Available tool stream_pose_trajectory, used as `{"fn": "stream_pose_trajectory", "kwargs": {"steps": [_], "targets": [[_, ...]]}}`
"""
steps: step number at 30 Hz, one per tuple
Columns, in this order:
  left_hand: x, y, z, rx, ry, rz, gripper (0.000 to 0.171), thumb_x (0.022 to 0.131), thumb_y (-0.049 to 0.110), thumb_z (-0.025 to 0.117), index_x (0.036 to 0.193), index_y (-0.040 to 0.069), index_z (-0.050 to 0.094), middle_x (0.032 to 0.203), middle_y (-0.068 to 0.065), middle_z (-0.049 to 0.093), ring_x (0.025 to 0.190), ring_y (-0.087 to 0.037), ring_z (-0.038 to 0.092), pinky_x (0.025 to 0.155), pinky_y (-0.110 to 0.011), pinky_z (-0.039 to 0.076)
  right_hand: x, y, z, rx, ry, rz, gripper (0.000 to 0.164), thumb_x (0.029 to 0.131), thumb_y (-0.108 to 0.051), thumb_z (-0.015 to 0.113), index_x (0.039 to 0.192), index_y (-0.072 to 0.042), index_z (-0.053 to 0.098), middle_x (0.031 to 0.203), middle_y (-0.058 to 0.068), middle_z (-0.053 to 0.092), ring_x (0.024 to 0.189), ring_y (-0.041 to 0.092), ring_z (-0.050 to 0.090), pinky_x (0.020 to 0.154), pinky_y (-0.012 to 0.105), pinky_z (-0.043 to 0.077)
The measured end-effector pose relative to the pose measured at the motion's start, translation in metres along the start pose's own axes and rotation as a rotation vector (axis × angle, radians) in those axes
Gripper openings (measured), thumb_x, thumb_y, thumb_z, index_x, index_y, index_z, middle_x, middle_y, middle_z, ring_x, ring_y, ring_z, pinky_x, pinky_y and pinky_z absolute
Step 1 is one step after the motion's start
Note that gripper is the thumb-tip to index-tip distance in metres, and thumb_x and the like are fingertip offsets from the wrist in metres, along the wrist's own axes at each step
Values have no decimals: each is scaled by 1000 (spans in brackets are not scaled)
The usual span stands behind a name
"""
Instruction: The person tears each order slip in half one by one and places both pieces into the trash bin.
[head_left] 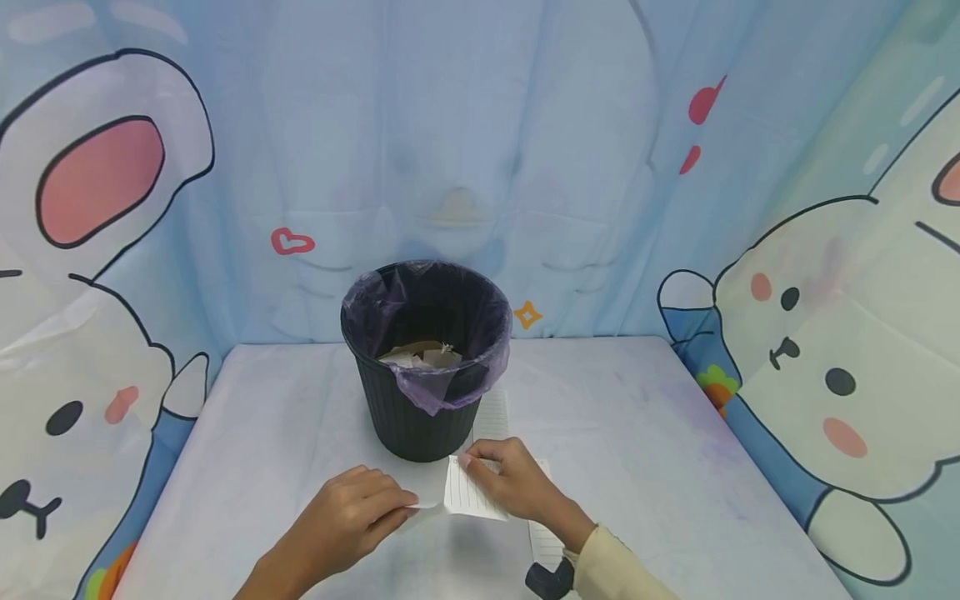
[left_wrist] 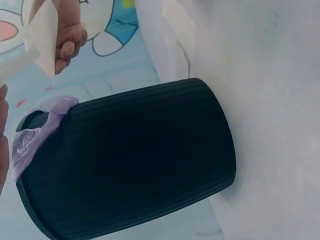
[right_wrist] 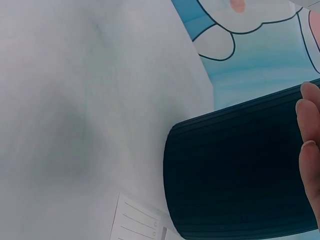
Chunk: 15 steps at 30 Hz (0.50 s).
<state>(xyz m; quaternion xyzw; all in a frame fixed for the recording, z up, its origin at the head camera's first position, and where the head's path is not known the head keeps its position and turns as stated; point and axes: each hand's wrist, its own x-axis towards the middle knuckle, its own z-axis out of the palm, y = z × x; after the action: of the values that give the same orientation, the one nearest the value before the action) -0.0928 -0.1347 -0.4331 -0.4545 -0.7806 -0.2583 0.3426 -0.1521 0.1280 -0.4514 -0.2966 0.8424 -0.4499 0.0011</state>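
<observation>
My left hand [head_left: 348, 517] pinches a small white strip of paper [head_left: 426, 505] between thumb and fingertips. Just to its right, my right hand [head_left: 517, 483] pinches a lined sheet of paper [head_left: 467, 497] by its upper edge. In the left wrist view the strip [left_wrist: 20, 65] overlaps the sheet [left_wrist: 45, 37]; whether they are still joined I cannot tell. Both hands are in front of a black ribbed trash bin [head_left: 423, 429], lined with a purple plastic bag [head_left: 487, 367]. Fingers of the right hand [right_wrist: 310, 130] show at the right wrist view's edge.
Inside the bin lie paper and cardboard scraps [head_left: 423, 354]. More lined paper [head_left: 492, 412] lies on the white-covered table [head_left: 637, 433], beside the bin and under the right forearm [head_left: 546, 542]. A blue curtain [head_left: 450, 125] with cartoon rabbits hangs behind and at both sides.
</observation>
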Motion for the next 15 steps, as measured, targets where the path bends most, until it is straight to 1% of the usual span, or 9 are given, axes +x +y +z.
{"fn": "stream_pose_trajectory", "kwargs": {"steps": [2,5,11,15], "targets": [[0,0,0,0,0,-4,5,90,17,75,93,14,77,84,10,72,73,-3,62,70,-16,50,1,0,0,-2,4,-4,19,98,-9,61,86,-10,75,85,1,75,70,3,60,67,21,54],[-1,0,0,-3,4,0,6,93,19,73,93,14,77,84,9,72,73,-3,62,69,-16,50,0,0,1,-8,6,0,19,98,-9,61,86,-10,75,85,0,75,72,3,60,69,21,54],[-2,1,1,-7,17,11,22,102,25,60,93,15,76,83,10,71,73,-3,61,69,-15,49,-1,1,1,-5,6,13,18,99,-10,61,87,-10,75,86,1,75,71,3,60,67,21,54],[0,0,-1,-6,25,5,27,104,28,55,93,15,76,83,10,71,73,-3,61,69,-16,49,1,1,0,9,16,9,18,98,-8,61,87,-8,75,86,3,74,70,3,60,65,21,54]]}}
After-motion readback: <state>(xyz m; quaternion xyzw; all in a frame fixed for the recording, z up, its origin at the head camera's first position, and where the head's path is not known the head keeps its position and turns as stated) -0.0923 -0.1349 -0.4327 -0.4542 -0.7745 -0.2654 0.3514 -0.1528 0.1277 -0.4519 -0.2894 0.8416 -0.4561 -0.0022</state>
